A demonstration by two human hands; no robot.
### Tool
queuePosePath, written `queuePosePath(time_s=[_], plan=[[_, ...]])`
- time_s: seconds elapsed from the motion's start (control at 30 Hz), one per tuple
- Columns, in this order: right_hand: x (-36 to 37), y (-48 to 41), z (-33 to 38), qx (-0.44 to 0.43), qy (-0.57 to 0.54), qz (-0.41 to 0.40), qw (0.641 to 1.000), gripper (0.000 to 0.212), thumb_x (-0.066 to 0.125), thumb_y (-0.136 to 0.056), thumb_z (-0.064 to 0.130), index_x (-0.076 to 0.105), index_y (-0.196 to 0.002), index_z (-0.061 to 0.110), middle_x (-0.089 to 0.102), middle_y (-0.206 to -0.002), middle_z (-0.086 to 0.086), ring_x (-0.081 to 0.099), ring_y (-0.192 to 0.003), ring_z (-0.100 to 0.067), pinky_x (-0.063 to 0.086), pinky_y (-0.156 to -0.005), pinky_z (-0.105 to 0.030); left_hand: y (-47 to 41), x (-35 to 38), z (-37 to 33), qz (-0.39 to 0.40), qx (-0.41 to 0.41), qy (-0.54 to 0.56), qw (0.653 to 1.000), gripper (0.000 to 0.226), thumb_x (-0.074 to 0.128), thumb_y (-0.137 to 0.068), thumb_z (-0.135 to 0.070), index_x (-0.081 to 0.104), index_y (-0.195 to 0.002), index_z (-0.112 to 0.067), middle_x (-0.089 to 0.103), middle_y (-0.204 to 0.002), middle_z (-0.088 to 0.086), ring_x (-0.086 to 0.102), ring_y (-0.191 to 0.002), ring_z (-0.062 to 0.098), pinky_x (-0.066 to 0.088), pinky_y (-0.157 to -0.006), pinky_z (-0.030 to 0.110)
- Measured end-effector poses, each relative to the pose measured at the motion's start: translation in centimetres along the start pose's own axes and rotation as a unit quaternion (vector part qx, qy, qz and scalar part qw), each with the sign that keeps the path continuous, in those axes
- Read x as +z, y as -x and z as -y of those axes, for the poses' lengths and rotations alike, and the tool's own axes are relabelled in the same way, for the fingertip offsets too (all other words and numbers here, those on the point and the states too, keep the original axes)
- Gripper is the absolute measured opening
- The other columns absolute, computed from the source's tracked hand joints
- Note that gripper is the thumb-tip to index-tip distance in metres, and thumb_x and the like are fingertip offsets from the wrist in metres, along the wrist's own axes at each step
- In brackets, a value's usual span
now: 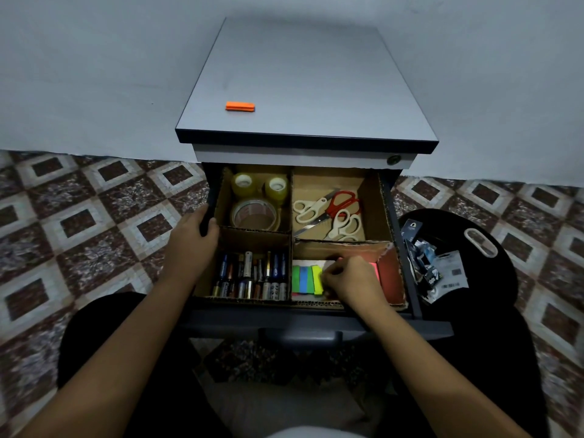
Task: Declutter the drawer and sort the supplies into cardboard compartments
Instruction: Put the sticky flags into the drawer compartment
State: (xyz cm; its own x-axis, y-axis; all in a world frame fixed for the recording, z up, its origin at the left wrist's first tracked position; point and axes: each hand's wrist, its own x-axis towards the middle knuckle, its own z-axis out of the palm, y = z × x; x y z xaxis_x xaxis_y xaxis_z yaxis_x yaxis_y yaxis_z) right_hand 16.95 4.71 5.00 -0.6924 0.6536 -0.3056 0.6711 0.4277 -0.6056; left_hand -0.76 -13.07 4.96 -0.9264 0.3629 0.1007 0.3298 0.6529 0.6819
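Note:
The open drawer (407,263) holds a cardboard divider (291,216) with four compartments. Tape rolls (256,213) fill the back left one, scissors (331,213) the back right, batteries (252,276) the front left. Coloured sticky notes (305,279) lie in the front right compartment. My right hand (350,279) is down in that compartment with its fingers curled on the sticky notes, and a pink pad (374,267) shows just beyond it. My left hand (192,235) grips the drawer's left wall. An orange pad (240,106) lies on the cabinet top (303,90).
A black bag (493,279) with scraps of packaging (436,267) and a white ring on it sits on the patterned floor tiles to the right of the drawer. The drawer handle (300,338) is close in front of my knees. A pale wall stands behind the cabinet.

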Motion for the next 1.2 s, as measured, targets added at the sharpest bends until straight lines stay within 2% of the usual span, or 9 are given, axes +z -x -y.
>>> queuePosePath(time_s=[0.13,0.23,0.3,0.43,0.53,0.63,0.7,0.97,1.2], plan=[[-0.3,0.3,0.1,-0.008,0.002,0.007,1.0,0.014,0.061,-0.084,0.01,0.073,-0.083,0.004,0.072,-0.079,-0.01,0.062,-0.066,-0.014,0.045,-0.06,-0.019,0.1,-0.1,-0.1,0.001,0.001,-0.001,1.0,0.043,0.046,-0.097,-0.02,0.044,-0.138,-0.005,0.05,-0.135,0.018,0.044,-0.126,0.029,0.036,-0.102,0.035],[-0.4,0.1,0.1,-0.016,0.009,0.01,1.0,0.012,0.063,-0.085,0.015,0.071,-0.092,0.009,0.071,-0.087,-0.007,0.061,-0.07,-0.013,0.04,-0.06,-0.015,0.1,-0.1,-0.2,0.002,-0.001,0.0,1.0,0.044,0.045,-0.098,-0.021,0.043,-0.138,-0.005,0.05,-0.136,0.017,0.044,-0.127,0.028,0.036,-0.102,0.035],[-0.6,0.1,0.2,-0.047,0.018,0.019,0.999,0.016,0.063,-0.087,0.017,0.068,-0.101,0.012,0.07,-0.093,-0.007,0.065,-0.076,-0.015,0.042,-0.063,-0.015,0.1,-0.1,-0.2,0.001,-0.001,0.001,1.0,0.044,0.045,-0.098,-0.021,0.043,-0.138,-0.005,0.05,-0.135,0.017,0.044,-0.126,0.028,0.036,-0.102,0.035],[-1.7,-0.2,0.1,-0.159,0.126,0.053,0.978,0.035,0.065,-0.085,0.022,0.061,-0.119,0.015,0.068,-0.102,-0.008,0.063,-0.093,-0.021,0.049,-0.077,-0.025,0.1,0.0,-0.2,-0.002,-0.004,-0.002,1.0,0.044,0.046,-0.097,-0.021,0.044,-0.138,-0.005,0.051,-0.134,0.017,0.045,-0.125,0.029,0.037,-0.101,0.034],[-2.4,-0.8,-0.3,-0.189,0.19,0.1,0.958,0.05,0.066,-0.082,0.027,0.05,-0.13,0.02,0.067,-0.102,-0.009,0.063,-0.091,-0.023,0.053,-0.079,-0.032,0.1,0.0,-0.4,0.0,-0.008,-0.002,1.0,0.043,0.045,-0.098,-0.021,0.044,-0.138,-0.006,0.05,-0.135,0.016,0.045,-0.126,0.028,0.036,-0.1,0.034],[-2.4,-0.9,-0.3,-0.221,0.24,0.116,0.938,0.052,0.066,-0.081,0.032,0.049,-0.129,0.021,0.064,-0.106,-0.01,0.062,-0.094,-0.026,0.049,-0.074,-0.028,0.1,-0.1,-0.4,0.0,-0.008,-0.004,1.0,0.043,0.045,-0.098,-0.022,0.044,-0.138,-0.005,0.05,-0.136,0.016,0.045,-0.126,0.028,0.036,-0.101,0.034],[-2.1,-0.9,-0.4,-0.243,0.25,0.111,0.931,0.056,0.068,-0.08,0.036,0.049,-0.13,0.022,0.062,-0.113,-0.011,0.06,-0.1,-0.028,0.051,-0.081,-0.032,0.1,-0.1,-0.3,0.0,-0.007,-0.002,1.0,0.044,0.045,-0.098,-0.022,0.044,-0.138,-0.005,0.05,-0.136,0.016,0.045,-0.126,0.028,0.037,-0.101,0.035],[-1.9,-0.9,-0.4,-0.258,0.254,0.102,0.927,0.049,0.065,-0.083,0.033,0.05,-0.128,0.021,0.06,-0.116,-0.01,0.059,-0.103,-0.03,0.051,-0.084,-0.036,0.3,-0.1,-0.5,0.001,-0.011,-0.001,1.0,0.044,0.044,-0.098,-0.022,0.042,-0.139,-0.006,0.048,-0.137,0.015,0.044,-0.127,0.027,0.036,-0.102,0.034],[-1.8,-1.1,-0.5,-0.247,0.261,0.104,0.927,0.055,0.067,-0.08,0.033,0.048,-0.13,0.018,0.055,-0.122,-0.011,0.056,-0.108,-0.03,0.049,-0.088,-0.036,0.3,-0.1,-0.5,0.0,-0.011,-0.004,1.0,0.044,0.044,-0.098,-0.022,0.043,-0.139,-0.006,0.049,-0.137,0.016,0.043,-0.127,0.027,0.035,-0.102,0.034]])
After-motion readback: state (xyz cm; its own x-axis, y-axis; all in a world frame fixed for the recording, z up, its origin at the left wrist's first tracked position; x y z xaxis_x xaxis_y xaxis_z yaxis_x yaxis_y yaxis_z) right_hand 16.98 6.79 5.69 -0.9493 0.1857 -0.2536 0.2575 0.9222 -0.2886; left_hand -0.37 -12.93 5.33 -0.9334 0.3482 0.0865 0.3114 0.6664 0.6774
